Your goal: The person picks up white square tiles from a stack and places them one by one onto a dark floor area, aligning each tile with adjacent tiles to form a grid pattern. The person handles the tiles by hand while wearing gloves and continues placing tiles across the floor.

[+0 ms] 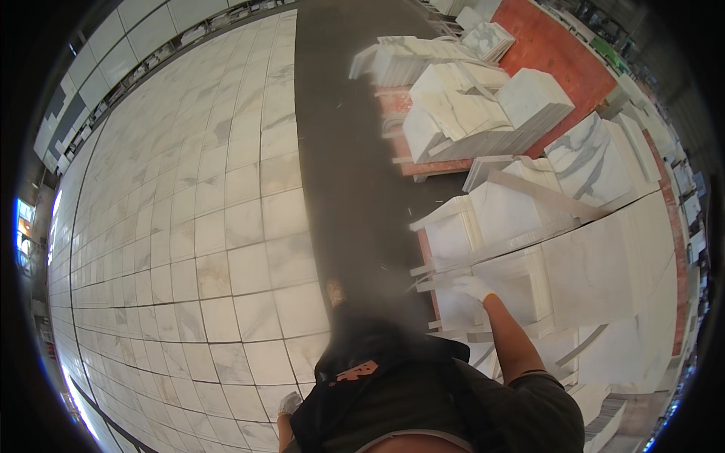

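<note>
- Marble tile stack (456,311), pale and lightly veined if at all, lies at the person's right; its near-left part sits directly under or just beside the right hand (474,288).
- The right hand, in a white glove with an orange-edged cuff, reaches forward with the palm side down and its fingers pointing leftward over the stack; whether the fingers are apart, together or clamped on an edge I cannot tell, nor whether they touch.
- The stack's cream edge band (538,291) runs roughly away from the person, across the line of those fingers; the tiles' own long axis cannot be told.
- The right hand is clearly the nearer one. The left hand (289,404), also gloved, hangs low by the left side, well apart from the stack, with the torso between; its finger state is too small to tell.
- Beyond that left hand spreads a grid of veined marble floor tiles (249,264), with a dark aisle (340,113) separating it from the stacks.
- Farther ahead on the right stand more tile stacks (461,102), beside a red panel (563,75).
</note>
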The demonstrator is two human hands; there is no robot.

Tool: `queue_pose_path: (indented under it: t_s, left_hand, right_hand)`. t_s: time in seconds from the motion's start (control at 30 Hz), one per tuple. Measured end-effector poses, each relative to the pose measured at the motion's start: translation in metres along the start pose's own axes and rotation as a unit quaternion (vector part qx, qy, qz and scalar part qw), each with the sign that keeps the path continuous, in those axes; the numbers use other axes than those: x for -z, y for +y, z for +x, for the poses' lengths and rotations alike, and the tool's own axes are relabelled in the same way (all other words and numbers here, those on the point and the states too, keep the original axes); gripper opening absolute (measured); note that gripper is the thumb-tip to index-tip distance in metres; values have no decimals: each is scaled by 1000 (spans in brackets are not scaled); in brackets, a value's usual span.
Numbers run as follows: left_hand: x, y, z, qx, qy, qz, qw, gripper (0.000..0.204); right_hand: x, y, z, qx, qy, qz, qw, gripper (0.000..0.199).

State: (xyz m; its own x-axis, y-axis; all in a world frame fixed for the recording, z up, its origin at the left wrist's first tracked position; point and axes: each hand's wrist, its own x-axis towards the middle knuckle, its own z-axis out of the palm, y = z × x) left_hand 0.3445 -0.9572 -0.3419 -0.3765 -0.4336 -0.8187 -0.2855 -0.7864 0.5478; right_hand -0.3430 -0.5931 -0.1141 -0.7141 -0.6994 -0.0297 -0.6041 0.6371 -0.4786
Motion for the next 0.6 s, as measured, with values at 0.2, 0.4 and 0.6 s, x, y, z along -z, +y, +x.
queue_pose_path:
  t_s: [0.2,0.4,0.6]
  left_hand:
    - [17,210,77,-23,-33,57,998,22]
    - [-57,540,97,-340,80,359,866,53]
    - [-239,767,49,-482,-43,313,817,53]
  right_hand:
    - [37,-112,50,-202,21,279,939,33]
    - [-33,-154,12,-326,-100,291,894,37]
    - [-93,-101,69,-81,-234,-64,967,17]
